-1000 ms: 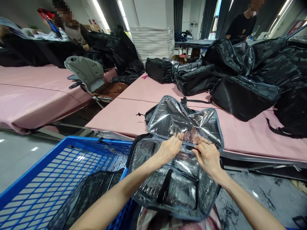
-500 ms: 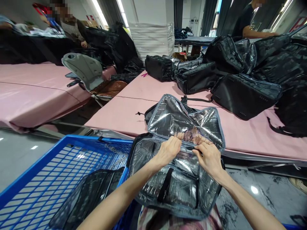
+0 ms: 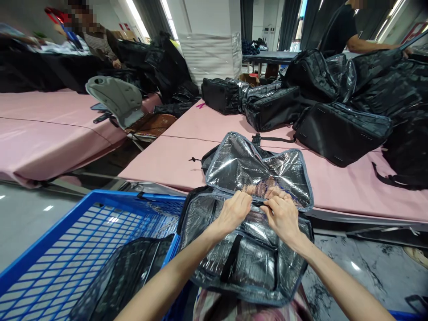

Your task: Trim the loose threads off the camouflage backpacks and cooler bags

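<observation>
An open insulated bag with silver foil lining [image 3: 247, 249] lies across my lap and the table edge, its foil lid [image 3: 257, 171] flipped up onto the pink table [image 3: 174, 156]. My left hand [image 3: 232, 211] pinches the seam where lid meets body, fingers closed on the bag's edge. My right hand [image 3: 282, 216] grips the same seam just to the right, fingers curled; the two hands nearly touch. A black strap runs down the bag's inside.
A blue mesh crate [image 3: 67, 249] at my lower left holds another dark bag [image 3: 123, 276]. Several finished black bags [image 3: 337, 131] are piled at the table's back right. A grey chair [image 3: 115, 100] stands in the gap beside a second pink table. Two people work in the background.
My right hand has slid left along the seam toward my left hand. A person at the far right has leaned over the bag pile.
</observation>
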Motion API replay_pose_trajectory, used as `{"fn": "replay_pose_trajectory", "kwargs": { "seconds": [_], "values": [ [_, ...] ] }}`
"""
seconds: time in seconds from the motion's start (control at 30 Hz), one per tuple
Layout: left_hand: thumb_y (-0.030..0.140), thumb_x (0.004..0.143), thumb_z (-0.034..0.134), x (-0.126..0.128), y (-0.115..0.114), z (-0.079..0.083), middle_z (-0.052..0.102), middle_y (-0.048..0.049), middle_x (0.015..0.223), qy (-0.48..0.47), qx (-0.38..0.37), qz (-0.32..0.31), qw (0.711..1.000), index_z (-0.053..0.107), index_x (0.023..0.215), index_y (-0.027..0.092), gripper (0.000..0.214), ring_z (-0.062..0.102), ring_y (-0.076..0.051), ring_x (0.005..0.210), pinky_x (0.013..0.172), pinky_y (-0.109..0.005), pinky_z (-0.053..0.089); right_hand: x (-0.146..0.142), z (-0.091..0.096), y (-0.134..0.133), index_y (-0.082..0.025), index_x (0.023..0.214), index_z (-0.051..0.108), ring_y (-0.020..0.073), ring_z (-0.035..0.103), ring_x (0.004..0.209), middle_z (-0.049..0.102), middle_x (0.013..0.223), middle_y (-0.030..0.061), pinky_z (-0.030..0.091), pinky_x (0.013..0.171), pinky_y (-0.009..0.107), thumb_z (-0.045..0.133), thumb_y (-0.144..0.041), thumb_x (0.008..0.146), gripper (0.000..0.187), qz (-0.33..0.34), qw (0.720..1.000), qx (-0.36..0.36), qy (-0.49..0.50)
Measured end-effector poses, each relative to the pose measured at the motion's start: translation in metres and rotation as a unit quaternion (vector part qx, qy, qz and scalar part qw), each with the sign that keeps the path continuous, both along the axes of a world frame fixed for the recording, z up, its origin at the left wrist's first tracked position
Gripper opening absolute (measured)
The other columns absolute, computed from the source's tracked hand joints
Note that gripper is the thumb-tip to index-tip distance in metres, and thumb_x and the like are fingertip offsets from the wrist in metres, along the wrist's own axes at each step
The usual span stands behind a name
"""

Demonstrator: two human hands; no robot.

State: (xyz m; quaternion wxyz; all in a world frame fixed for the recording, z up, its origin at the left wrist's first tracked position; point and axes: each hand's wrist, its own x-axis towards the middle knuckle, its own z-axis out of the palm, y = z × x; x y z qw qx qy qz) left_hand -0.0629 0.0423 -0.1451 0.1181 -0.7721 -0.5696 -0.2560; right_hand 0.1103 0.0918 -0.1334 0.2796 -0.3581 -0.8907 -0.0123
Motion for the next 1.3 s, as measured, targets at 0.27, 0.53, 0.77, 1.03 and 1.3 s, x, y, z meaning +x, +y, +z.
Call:
{"fn": "replay_pose_trajectory", "kwargs": {
  "seconds": [0.27, 0.53, 0.77, 1.03, 1.3],
  "values": [
    [0.012, 0.087, 0.037, 0.002, 0.001, 0.002, 0.055, -0.0039, 0.072, -0.096, -0.001, 0.003, 0.995, 0.052, 0.078, 0.014, 0.017, 0.049, -0.014, 0.069, 0.064, -0.025, 0.042, 0.001, -0.001, 0.001, -0.017, 0.068, 0.057, 0.0144, 0.051, 0.064, 0.058, 0.067, 0.0018, 0.029, 0.067, 0.03, 0.048, -0.026, 0.088, 0.024, 0.007, 1.0, 0.0, 0.006],
    [0.013, 0.078, 0.046, -0.039, -0.041, 0.007, 0.066, -0.0042, 0.095, -0.251, -0.301, -0.047, 0.919, 0.064, 0.084, 0.02, 0.02, 0.06, -0.016, 0.09, 0.08, -0.027, 0.046, 0.005, 0.0, 0.002, -0.017, 0.076, 0.059, 0.0155, 0.051, 0.068, 0.059, 0.07, 0.0024, 0.03, 0.07, 0.03, 0.047, -0.028, 0.089, 0.02, 0.014, 1.0, 0.003, 0.009],
    [0.046, 0.072, 0.06, -0.018, -0.016, 0.004, 0.065, -0.0086, 0.075, -0.692, -0.308, 0.148, 0.636, 0.061, 0.071, 0.01, 0.036, 0.061, -0.013, 0.06, 0.053, -0.021, 0.045, 0.006, 0.001, 0.002, -0.017, 0.076, 0.059, 0.0156, 0.052, 0.068, 0.058, 0.069, 0.0028, 0.03, 0.068, 0.03, 0.046, -0.028, 0.089, 0.021, 0.02, 1.0, 0.025, -0.003],
    [0.042, 0.062, 0.071, -0.007, -0.018, -0.009, 0.063, -0.0048, 0.067, -0.785, -0.227, 0.126, 0.562, 0.061, 0.066, 0.01, 0.034, 0.058, -0.01, 0.058, 0.052, -0.019, 0.045, -0.018, 0.004, 0.0, -0.017, 0.079, 0.061, 0.0153, 0.049, 0.068, 0.057, 0.069, 0.0032, 0.029, 0.067, 0.03, 0.047, -0.026, 0.089, 0.02, 0.044, 0.997, 0.063, -0.009],
    [0.046, 0.06, 0.071, -0.044, -0.033, -0.003, 0.06, -0.0014, 0.062, -0.788, -0.2, 0.211, 0.543, 0.06, 0.078, 0.01, 0.041, 0.058, -0.01, 0.05, 0.042, -0.018, 0.043, -0.021, -0.002, 0.003, -0.017, 0.075, 0.06, 0.0142, 0.047, 0.066, 0.055, 0.065, 0.002, 0.029, 0.067, 0.03, 0.048, -0.024, 0.089, 0.02, 0.074, 0.994, 0.079, -0.015]
  ]
}}
